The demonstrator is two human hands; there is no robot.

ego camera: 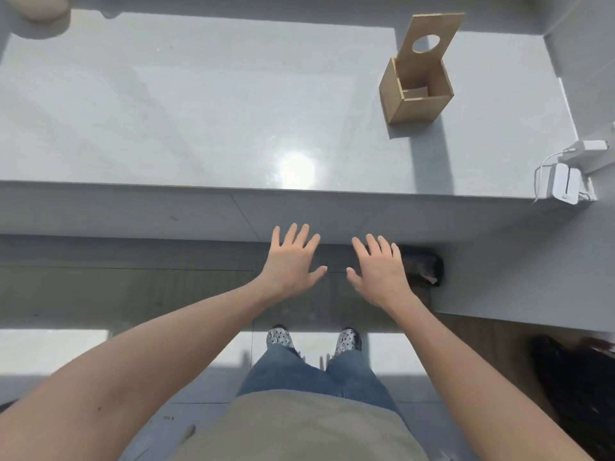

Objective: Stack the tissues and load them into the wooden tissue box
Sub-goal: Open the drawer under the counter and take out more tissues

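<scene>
The wooden tissue box (412, 106) stands on the grey table (199, 111) at the far right, its top open. Its lid (432, 41), a board with a round hole, rises upright from the far side. Something pale lies at the box's bottom; I cannot tell what it is. No loose tissues show on the table. My left hand (293, 261) and my right hand (379, 267) hover side by side, palms down and fingers spread, in front of the table's near edge and below its top. Both hands hold nothing.
A white charger and cable (565, 181) sit at the table's right front corner. A dark bin (422, 267) stands on the floor just right of my right hand. A beige object (43, 8) rests at the far left corner. A wall borders the right side.
</scene>
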